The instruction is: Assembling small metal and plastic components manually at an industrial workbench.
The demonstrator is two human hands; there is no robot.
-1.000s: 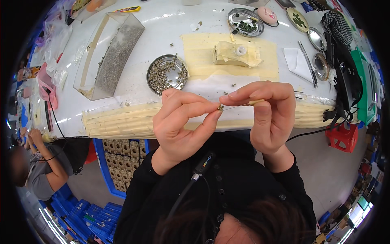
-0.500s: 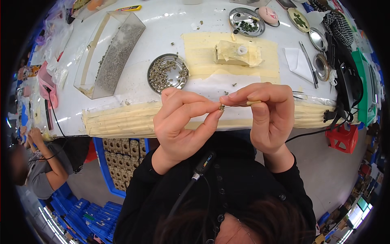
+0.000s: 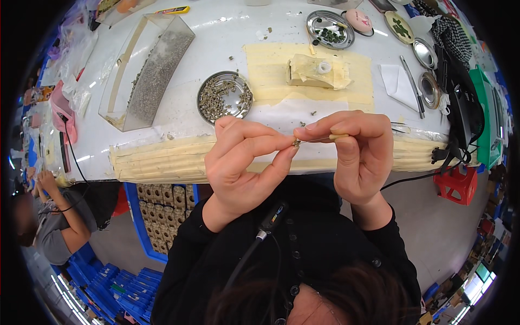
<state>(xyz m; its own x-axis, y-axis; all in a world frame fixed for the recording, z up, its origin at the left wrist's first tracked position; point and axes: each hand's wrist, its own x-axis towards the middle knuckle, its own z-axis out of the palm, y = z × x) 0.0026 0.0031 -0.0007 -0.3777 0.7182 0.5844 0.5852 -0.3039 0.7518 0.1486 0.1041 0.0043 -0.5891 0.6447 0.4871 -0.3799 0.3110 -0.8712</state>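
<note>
Between thumb and forefinger, my left hand [image 3: 246, 162] pinches a small metal part [image 3: 296, 143], too small to name more exactly. My right hand [image 3: 364, 151] grips a thin needle-like tool by its pale, tape-wrapped end [image 3: 339, 136]. The tool's fine shaft [image 3: 317, 140] reaches left to the metal part, and its tip seems to touch it. Both hands are raised over the table's near edge. Just beyond my left hand stands a round metal dish [image 3: 223, 97] holding many similar small metal parts.
A clear bin [image 3: 116, 81] of small parts lies at left. A taped block [image 3: 311, 73] sits on yellow tape ahead. Further right are a metal plate with dark green pieces [image 3: 329, 30], a pen [image 3: 411, 86] and round tins. A co-worker [image 3: 59, 222] sits at far left.
Hardly anything differs. Both hands keep their hold and place, and the metal part at my left fingertips has turned very slightly.
</note>
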